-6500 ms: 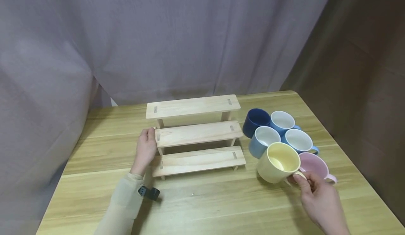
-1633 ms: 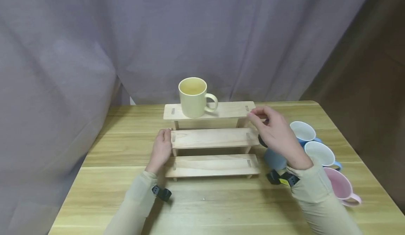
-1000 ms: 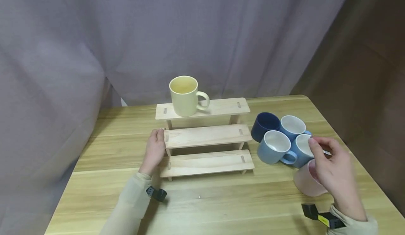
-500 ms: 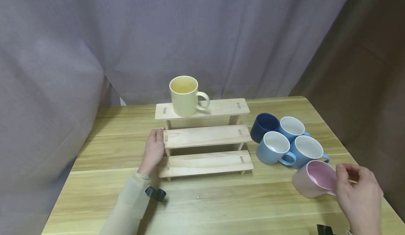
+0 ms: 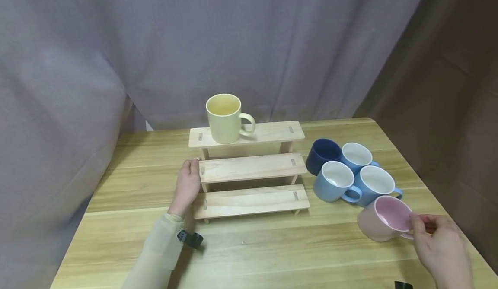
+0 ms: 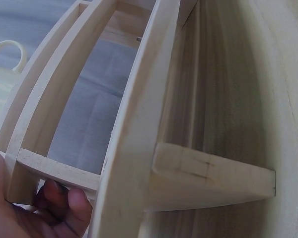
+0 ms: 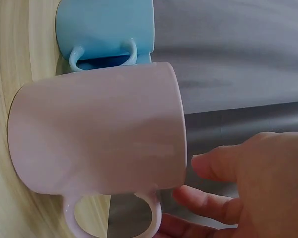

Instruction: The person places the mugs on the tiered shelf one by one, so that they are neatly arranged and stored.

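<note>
My left hand [image 5: 187, 187] grips the left side of a three-tier wooden shelf [image 5: 249, 200] at its middle step. In the left wrist view, curled fingers [image 6: 78, 206] go round a side piece of it. A yellow mug [image 5: 224, 125] stands upright on the top step, handle to the right. On the table at right is a pink mug [image 5: 375, 224], its handle toward my right hand [image 5: 443, 246]. The right wrist view shows that hand's thumb [image 7: 216, 163] and fingers apart beside the pink mug's rim and handle, not closed round it; contact is unclear.
Behind the pink mug cluster a dark blue mug [image 5: 322, 157] and three light blue mugs, the nearest light blue mug [image 5: 330, 187] with its handle to the right. Grey curtain [image 5: 218, 42] hangs behind the wooden table [image 5: 272, 254]; a brown curtain [image 5: 459, 107] borders the right.
The yellow mug went from my right hand onto the top step. The right hand then withdrew to the right and down to the pink mug's handle. My left hand stayed on the shelf.
</note>
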`<state>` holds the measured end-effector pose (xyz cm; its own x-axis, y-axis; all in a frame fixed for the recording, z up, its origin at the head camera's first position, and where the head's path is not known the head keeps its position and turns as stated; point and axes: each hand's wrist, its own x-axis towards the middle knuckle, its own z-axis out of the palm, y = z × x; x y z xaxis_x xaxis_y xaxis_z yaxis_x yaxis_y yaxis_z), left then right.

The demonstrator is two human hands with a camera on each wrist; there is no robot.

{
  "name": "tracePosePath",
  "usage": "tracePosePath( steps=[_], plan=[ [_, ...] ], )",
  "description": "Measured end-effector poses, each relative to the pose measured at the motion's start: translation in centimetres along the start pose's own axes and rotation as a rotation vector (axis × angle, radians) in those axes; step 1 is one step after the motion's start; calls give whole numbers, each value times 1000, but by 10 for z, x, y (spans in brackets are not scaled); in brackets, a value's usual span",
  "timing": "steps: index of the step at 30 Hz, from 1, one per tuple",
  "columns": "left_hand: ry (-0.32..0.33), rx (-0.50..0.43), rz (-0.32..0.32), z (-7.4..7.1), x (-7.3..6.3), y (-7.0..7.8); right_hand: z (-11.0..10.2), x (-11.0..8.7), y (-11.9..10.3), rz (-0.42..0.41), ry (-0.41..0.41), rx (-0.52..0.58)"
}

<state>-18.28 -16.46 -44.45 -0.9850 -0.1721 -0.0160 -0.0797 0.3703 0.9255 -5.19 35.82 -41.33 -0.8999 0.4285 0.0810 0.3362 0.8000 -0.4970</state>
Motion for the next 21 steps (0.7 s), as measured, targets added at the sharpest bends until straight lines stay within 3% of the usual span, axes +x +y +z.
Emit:
tracePosePath(
  steps=[4,12,21],
  plan=[
    [-5,3,0,0,0,0,1,2,2,14,-51,-2],
    [-4,0,3,-1,-1,-1,5,5,13,-77,-115,-30],
    [14,8,10,-1,0,-1,7,7,24,-111,-184,-50]
  ],
)
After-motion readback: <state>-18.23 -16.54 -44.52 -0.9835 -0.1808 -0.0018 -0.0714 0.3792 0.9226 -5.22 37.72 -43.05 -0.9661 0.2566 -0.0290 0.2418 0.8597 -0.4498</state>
